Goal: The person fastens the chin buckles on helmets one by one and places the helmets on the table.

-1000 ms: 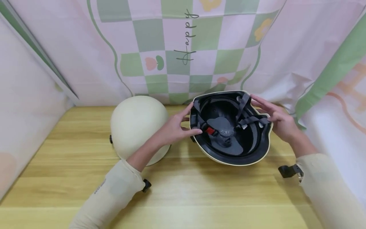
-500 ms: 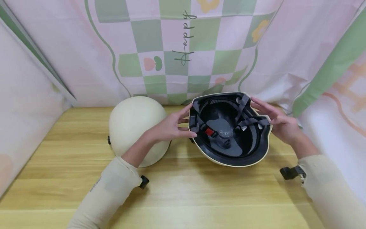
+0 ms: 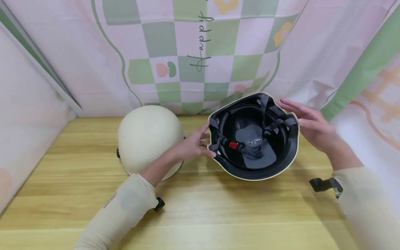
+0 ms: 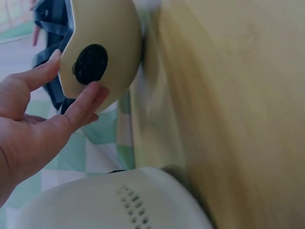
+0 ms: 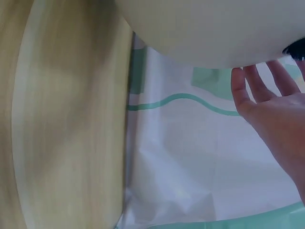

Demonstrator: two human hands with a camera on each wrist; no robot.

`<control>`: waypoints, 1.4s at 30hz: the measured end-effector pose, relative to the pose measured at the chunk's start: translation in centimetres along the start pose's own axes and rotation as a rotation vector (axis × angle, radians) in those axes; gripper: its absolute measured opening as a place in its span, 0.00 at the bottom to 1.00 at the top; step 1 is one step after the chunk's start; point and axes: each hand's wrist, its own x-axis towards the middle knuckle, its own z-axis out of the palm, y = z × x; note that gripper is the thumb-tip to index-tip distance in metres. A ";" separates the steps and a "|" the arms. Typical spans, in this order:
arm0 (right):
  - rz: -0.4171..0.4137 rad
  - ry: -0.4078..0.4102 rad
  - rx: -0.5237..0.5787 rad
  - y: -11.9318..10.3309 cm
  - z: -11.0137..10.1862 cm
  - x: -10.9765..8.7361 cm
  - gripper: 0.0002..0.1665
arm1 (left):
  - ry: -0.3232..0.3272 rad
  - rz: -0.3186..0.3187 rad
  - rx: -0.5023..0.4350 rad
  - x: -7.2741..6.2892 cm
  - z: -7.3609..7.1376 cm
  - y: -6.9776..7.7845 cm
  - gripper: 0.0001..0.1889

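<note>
**Upturned cream helmet (image 3: 253, 137) steadied from both sides**

Fingers first. By the left hand (image 3: 190, 145), the near edge is pinched: the thumb is laid at the brim, the fingertips are set against the outer shell at a black round fitting (image 4: 90, 64). On the right hand (image 3: 315, 123) the fingers are extended and slightly spread, nothing being gripped; the shell is touched by the thumb at its edge, while firm contact of the other fingertips cannot be confirmed.

Between them, the helmet is kept with its hollow side toward the head camera, somewhat tilted. Inside, grey chin straps (image 3: 275, 125) and a red buckle (image 3: 233, 145) are seen, the buckle lying toward the left hand. Whether weight is borne by the wooden tabletop (image 3: 187, 215) cannot be told for certain.

Step, as judged: the helmet is being positioned, open side up. For the next move, a firmer right-hand hold seems called for, with the tilt controlled and the rounded shell kept from rolling.

Farther out, a second cream helmet (image 3: 150, 133) is placed dome up, partly covered by the left forearm. Behind, a printed cloth (image 3: 190, 41) is hung.
</note>
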 end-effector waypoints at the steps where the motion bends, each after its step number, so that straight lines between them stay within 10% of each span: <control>1: -0.013 -0.002 -0.002 -0.1 0.1 0.0 0.37 | 0.006 -0.005 -0.034 0.0 0.2 -0.2 0.60; 10: -0.056 0.026 -0.067 -0.8 0.6 -0.1 0.32 | 0.068 0.003 -0.110 0.9 1.5 -1.0 0.62; 20: 0.032 0.237 -0.225 -1.8 1.5 -0.5 0.26 | 0.104 -0.040 -0.078 2.4 3.0 -1.7 0.63; 29: 0.024 0.066 -0.237 -2.5 1.0 -0.5 0.34 | 0.091 -0.076 -0.071 2.9 3.1 -1.7 0.63; 36: 0.082 0.150 -0.358 -3.1 1.7 -0.4 0.34 | 0.090 -0.096 -0.006 3.6 3.2 -1.8 0.62; 42: -0.054 0.150 -0.387 -3.1 2.4 -0.1 0.31 | 0.082 -0.123 0.025 4.3 3.4 -1.8 0.64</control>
